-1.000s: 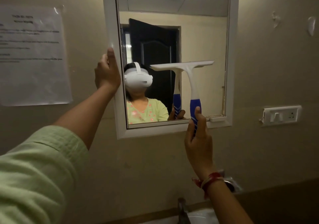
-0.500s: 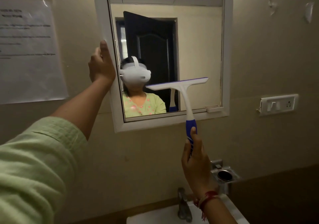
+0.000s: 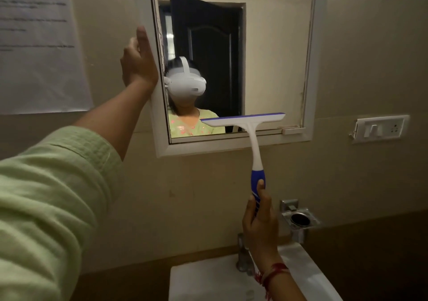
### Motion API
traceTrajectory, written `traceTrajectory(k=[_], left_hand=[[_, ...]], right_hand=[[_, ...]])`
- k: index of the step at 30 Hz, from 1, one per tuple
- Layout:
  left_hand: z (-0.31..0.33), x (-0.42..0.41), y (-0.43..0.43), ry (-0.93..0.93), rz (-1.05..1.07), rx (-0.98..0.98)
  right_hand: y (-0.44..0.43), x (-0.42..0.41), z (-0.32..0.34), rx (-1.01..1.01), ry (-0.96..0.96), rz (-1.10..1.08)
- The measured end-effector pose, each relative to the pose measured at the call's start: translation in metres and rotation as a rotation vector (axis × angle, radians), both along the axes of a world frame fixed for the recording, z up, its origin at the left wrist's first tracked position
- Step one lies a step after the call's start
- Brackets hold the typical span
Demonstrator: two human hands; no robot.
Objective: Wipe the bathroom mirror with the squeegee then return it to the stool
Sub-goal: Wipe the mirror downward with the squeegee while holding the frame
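Dim, warm light; soft blur

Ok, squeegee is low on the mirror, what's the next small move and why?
Probably draw the squeegee straight down to the lower frame of the mirror: its blade sits just above that edge, a strip of glass showing below. The right hand grips the handle; the left hand rests on the frame's side.

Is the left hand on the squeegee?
No, the left hand rests against the mirror frame at its left side, while the right hand grips the squeegee by its handle.
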State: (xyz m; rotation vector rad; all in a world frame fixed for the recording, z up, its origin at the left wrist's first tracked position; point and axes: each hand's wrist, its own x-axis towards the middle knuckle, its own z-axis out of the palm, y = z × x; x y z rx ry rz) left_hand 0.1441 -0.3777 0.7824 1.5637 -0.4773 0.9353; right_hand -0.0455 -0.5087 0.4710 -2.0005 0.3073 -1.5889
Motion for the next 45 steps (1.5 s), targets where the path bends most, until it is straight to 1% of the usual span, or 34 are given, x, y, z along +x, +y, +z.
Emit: traceTrajectory(k=[9, 18, 26, 31, 34, 36, 38, 42, 45], left_hand=[[0.000, 0.001, 0.000, 0.007, 0.007, 0.006], [0.000, 0.004, 0.001, -0.005, 0.026, 0.019], [-0.002, 0.000, 0.000, -0.017, -0.008, 0.000], [-0.002, -0.001, 0.001, -0.008, 0.000, -0.003], [-0.002, -0.004, 0.001, 0.013, 0.010, -0.003], [-0.003, -0.003, 0.001, 0.014, 0.009, 0.003], [-0.003, -0.001, 0.001, 0.003, 0.010, 0.010], [-0.004, 0.002, 0.000, -0.035, -0.001, 0.001], [-0.005, 0.004, 0.000, -0.069, 0.007, -0.003]], right_hand=[[0.004, -0.005, -0.010, 0.024, -0.004, 0.000], [0.005, -0.009, -0.015, 0.000, -0.007, -0.019], [0.009, -0.011, -0.021, 0.066, 0.038, -0.029], [0.005, -0.017, -0.027, 0.027, 0.064, -0.021], [0.008, -0.022, -0.021, 0.032, 0.012, 0.029], [0.010, -0.024, -0.005, 0.086, -0.068, 0.109], [0.007, -0.026, 0.025, 0.076, -0.160, 0.157], [-0.021, -0.027, 0.114, -0.046, -0.304, 0.204], [-0.047, -0.025, 0.176, -0.165, -0.371, 0.142]])
